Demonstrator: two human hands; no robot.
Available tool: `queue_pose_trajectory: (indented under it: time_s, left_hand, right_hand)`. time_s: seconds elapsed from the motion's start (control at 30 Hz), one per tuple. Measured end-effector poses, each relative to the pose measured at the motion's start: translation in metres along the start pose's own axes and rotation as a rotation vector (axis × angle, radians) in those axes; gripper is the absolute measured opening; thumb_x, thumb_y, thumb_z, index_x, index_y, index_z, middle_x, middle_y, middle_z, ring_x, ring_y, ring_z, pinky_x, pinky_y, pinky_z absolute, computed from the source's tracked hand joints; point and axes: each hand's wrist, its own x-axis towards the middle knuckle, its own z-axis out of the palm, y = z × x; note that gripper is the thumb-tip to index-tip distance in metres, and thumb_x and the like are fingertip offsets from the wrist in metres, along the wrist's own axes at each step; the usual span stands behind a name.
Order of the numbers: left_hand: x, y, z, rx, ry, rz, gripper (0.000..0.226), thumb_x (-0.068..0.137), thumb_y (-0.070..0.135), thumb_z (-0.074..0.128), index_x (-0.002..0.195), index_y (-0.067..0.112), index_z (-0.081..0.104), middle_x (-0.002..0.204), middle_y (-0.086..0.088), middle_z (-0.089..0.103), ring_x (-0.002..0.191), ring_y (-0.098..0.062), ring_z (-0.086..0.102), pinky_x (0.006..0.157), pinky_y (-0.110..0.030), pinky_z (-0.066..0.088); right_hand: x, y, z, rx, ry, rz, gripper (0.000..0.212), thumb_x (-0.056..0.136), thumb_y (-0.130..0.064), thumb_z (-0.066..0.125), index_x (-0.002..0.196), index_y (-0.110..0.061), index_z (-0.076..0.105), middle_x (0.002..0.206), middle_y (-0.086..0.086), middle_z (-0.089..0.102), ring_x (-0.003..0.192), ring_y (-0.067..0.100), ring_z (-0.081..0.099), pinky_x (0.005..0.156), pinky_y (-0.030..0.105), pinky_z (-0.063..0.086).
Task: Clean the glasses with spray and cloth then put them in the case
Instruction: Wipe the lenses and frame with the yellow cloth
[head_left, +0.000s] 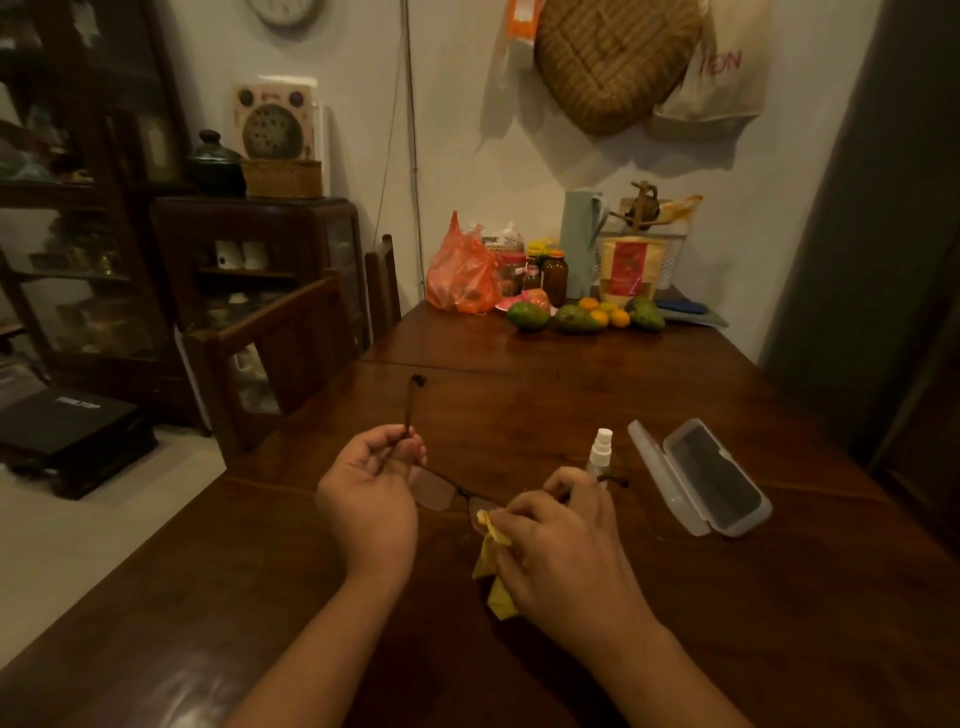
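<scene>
I see left grip (371, 488) pinching glasses (447, 486) arm above counter (571, 395). Right grip (550, 535) curled round yellow cloth (496, 582), pressed on lens. Spray bottle (600, 452) at 1 o'clock from it, open case (701, 478) at 2 o'clock.

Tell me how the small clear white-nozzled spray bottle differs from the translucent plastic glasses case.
The spray bottle stands upright; the glasses case lies flat, open, dark lining showing. The spray bottle is slim, partly hidden behind the right hand; the glasses case is broad and unobstructed. Both sit on the wooden table.
</scene>
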Motion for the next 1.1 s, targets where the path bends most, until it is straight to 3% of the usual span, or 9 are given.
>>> queue_pose_trajectory:
  time_s: [0.1, 0.3, 0.5, 0.6, 0.7, 0.9, 1.1]
  left_hand:
    - [0.001, 0.001, -0.002, -0.009, 0.011, 0.003, 0.029, 0.088, -0.001, 0.064, 0.086, 0.027, 0.07, 0.079, 0.006, 0.075, 0.073, -0.009, 0.073, 0.061, -0.018, 0.055]
    - [-0.003, -0.001, 0.001, -0.032, -0.015, -0.036, 0.032, 0.087, 0.001, 0.065, 0.08, 0.031, 0.073, 0.077, 0.002, 0.075, 0.071, -0.01, 0.072, 0.061, -0.019, 0.055]
    - [-0.004, 0.002, 0.001, -0.045, -0.037, -0.043, 0.025, 0.088, -0.001, 0.065, 0.086, 0.023, 0.07, 0.077, 0.002, 0.075, 0.07, -0.009, 0.072, 0.061, -0.018, 0.055]
    - [-0.006, 0.003, 0.002, -0.051, -0.072, -0.053, 0.022, 0.088, -0.002, 0.064, 0.087, 0.019, 0.07, 0.074, 0.002, 0.075, 0.069, -0.009, 0.07, 0.062, -0.02, 0.056]
    - [-0.006, 0.002, 0.002, -0.037, -0.119, -0.061, 0.018, 0.087, 0.0, 0.066, 0.088, 0.018, 0.07, 0.074, 0.001, 0.075, 0.07, -0.012, 0.07, 0.064, -0.023, 0.057]
    - [-0.009, 0.002, 0.004, 0.009, -0.158, -0.073, 0.017, 0.086, 0.001, 0.066, 0.088, 0.017, 0.07, 0.073, 0.002, 0.074, 0.072, -0.012, 0.07, 0.067, -0.028, 0.058]
    - [-0.013, 0.004, 0.007, -0.035, -0.154, -0.151, 0.019, 0.086, -0.004, 0.065, 0.086, 0.014, 0.069, 0.07, 0.002, 0.074, 0.069, -0.011, 0.07, 0.065, -0.024, 0.059]
  right_hand:
    - [0.001, 0.001, 0.001, -0.044, -0.014, 0.033, 0.024, 0.085, -0.046, 0.067, 0.099, -0.03, 0.077, 0.097, -0.016, 0.069, 0.111, 0.017, 0.034, 0.085, 0.04, 0.04]
    - [0.001, -0.004, 0.004, -0.035, 0.017, 0.035, 0.035, 0.08, -0.037, 0.076, 0.114, -0.03, 0.072, 0.113, -0.011, 0.067, 0.117, 0.023, 0.037, 0.087, 0.045, 0.045]
    - [0.002, 0.007, 0.0, -0.004, 0.077, 0.107, 0.022, 0.077, -0.042, 0.077, 0.096, -0.031, 0.076, 0.095, -0.014, 0.069, 0.105, 0.018, 0.038, 0.076, 0.039, 0.041]
    - [0.002, 0.005, 0.005, 0.017, 0.07, 0.088, 0.037, 0.077, -0.028, 0.078, 0.113, -0.03, 0.072, 0.108, -0.011, 0.068, 0.109, 0.021, 0.038, 0.081, 0.039, 0.039]
    - [0.002, 0.009, 0.005, 0.042, 0.086, 0.101, 0.041, 0.076, -0.019, 0.082, 0.114, -0.03, 0.072, 0.109, -0.011, 0.068, 0.109, 0.022, 0.039, 0.08, 0.039, 0.039]
    - [0.002, 0.022, -0.002, 0.022, 0.092, 0.181, 0.025, 0.073, -0.033, 0.084, 0.096, -0.032, 0.075, 0.094, -0.01, 0.071, 0.109, 0.022, 0.037, 0.08, 0.045, 0.04]
    - [0.001, 0.021, 0.001, 0.128, -0.028, 0.107, 0.043, 0.081, -0.016, 0.067, 0.123, -0.026, 0.068, 0.12, -0.01, 0.066, 0.126, 0.021, 0.025, 0.096, 0.046, 0.032]
